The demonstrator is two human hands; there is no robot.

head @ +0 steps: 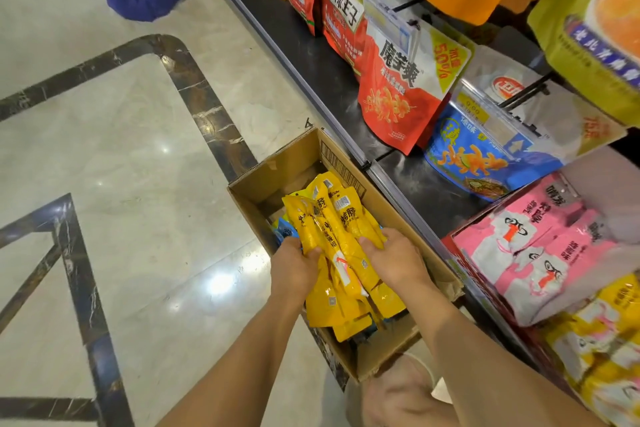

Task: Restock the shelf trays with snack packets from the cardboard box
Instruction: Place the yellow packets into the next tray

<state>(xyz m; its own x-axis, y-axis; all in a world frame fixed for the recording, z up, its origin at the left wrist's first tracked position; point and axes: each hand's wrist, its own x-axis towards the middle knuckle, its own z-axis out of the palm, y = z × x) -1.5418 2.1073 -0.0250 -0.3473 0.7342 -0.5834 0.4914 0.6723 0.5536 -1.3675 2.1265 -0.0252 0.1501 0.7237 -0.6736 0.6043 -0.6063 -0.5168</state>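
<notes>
Head view puts both hands low in the box point(277, 184), which sits on the floor hard against the foot of the shelf point(408, 184). I have the left hand point(294, 265) and the right hand point(394, 262) clamped on either side of one bundle of yellow packets point(332, 229), with the left thumb over the top face and the right fingers curled into the bundle's right edge. The bundle is inside the box, its near ends resting on more yellow ones beneath. As I read it, it is gripped but not lifted clear.

The relation that matters is this: the packets' long axis runs away from me along the box's length, and the hands hold them across that axis near mid-length. The trays lie to the right and higher, so the right hand is the nearer one and would lead. The bundle needs to rise over the box's right wall and swing rightward.

The box holds yellow packets stacked loosely, with blue packets point(284, 230) showing under them at the left and bare cardboard at the far end. The nearest tray point(454, 253) carries pink packets point(540, 246). At lower right, yellow-and-white packs point(595, 350) fill another tray, but the blur there leaves me unsure they match what I hold.
</notes>
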